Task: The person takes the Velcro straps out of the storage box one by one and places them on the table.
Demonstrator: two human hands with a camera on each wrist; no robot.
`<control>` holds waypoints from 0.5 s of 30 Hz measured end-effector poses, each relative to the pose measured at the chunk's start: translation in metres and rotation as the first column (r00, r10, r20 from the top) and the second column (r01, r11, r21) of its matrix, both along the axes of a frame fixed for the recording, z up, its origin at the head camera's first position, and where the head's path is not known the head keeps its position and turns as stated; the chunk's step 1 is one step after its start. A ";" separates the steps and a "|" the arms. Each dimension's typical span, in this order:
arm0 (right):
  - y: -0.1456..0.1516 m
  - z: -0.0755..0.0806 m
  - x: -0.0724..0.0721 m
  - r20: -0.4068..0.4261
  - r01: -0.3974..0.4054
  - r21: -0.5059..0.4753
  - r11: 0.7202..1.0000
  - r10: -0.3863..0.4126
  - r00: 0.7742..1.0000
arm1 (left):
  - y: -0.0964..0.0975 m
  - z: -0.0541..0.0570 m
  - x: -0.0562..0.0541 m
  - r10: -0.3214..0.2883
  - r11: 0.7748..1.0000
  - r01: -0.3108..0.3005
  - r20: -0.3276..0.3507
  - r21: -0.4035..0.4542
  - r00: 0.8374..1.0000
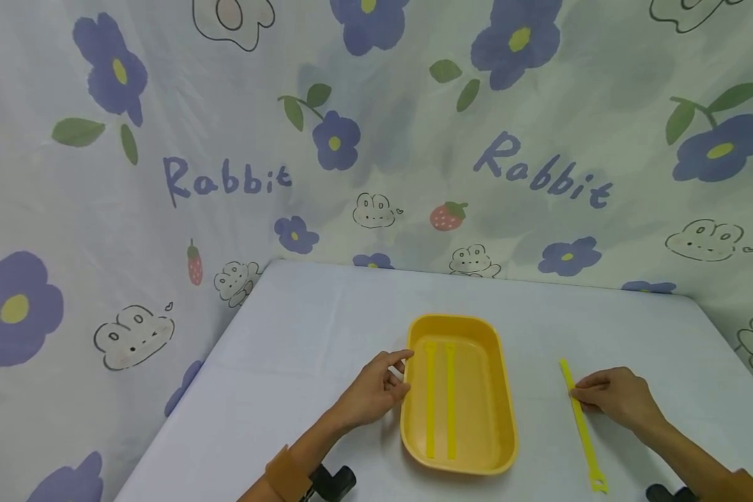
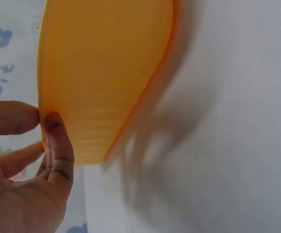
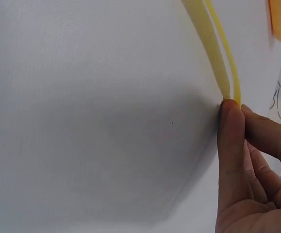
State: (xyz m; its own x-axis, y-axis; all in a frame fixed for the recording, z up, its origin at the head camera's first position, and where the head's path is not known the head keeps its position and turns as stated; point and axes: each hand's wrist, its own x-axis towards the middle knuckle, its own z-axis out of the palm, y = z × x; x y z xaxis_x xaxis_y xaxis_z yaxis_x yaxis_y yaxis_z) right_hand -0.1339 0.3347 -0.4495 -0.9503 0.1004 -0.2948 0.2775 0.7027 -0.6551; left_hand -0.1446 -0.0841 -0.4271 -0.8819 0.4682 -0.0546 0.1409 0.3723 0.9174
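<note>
While the head view shows two yellow strips (image 1: 451,401) lying lengthwise inside the yellow tray (image 1: 484,404), your left wrist view shows only its outer side, with your left hand (image 1: 371,390) pinching the rim. Your right hand (image 1: 621,399) pinches a third strip (image 1: 584,434), right of the tray and apart from it; the head view alone shows that strip's holed near end.

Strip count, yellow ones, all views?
3. In the head view, the left strip and right strip lie side by side in the yellow tray; the third strip is pinched in the right-hand grip. None looks hidden.
</note>
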 end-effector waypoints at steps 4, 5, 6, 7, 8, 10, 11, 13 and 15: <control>0.001 0.000 0.000 -0.018 -0.021 0.059 0.998 0.022 1.000 | 0.000 0.000 0.000 0.001 1.000 -0.001 -0.010 -0.010 1.000; 0.001 0.000 0.000 -0.022 -0.025 0.071 0.997 0.027 0.999 | 0.000 0.000 0.000 0.002 1.000 -0.002 -0.011 -0.013 1.000; 0.001 -0.001 0.000 -0.022 -0.027 0.078 0.997 0.029 0.999 | 0.000 0.000 0.000 0.002 1.000 -0.002 -0.011 -0.016 1.000; 0.001 -0.001 0.000 -0.022 -0.028 0.088 0.996 0.030 0.999 | 0.001 0.000 0.000 0.003 1.000 -0.003 -0.013 -0.019 1.000; 0.001 -0.001 0.000 -0.022 -0.029 0.095 0.995 0.032 0.999 | 0.001 0.000 0.000 0.003 1.000 -0.004 -0.015 -0.023 1.000; 0.002 -0.002 -0.001 -0.022 -0.028 0.103 0.994 0.030 0.999 | 0.001 0.000 0.000 0.003 1.000 -0.003 -0.018 -0.030 1.000; 0.002 -0.002 -0.001 -0.023 -0.027 0.106 0.994 0.029 0.999 | 0.001 0.000 0.000 0.002 0.999 -0.003 -0.019 -0.034 1.000; 0.002 -0.003 -0.002 -0.024 -0.025 0.110 0.994 0.028 0.999 | 0.002 0.000 -0.001 0.002 0.999 -0.003 -0.020 -0.039 1.000; 0.003 -0.003 -0.002 -0.027 -0.025 0.116 0.993 0.029 0.999 | 0.002 0.001 -0.001 0.002 0.999 -0.003 -0.020 -0.044 1.000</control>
State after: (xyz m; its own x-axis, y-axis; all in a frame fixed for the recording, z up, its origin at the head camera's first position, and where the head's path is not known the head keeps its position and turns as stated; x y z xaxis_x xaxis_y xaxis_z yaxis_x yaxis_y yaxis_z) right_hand -0.1361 0.3375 -0.4528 -0.9610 0.1064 -0.2554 0.2397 0.7810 -0.5766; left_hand -0.1459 -0.0823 -0.4264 -0.8844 0.4632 -0.0573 0.1580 0.4128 0.8970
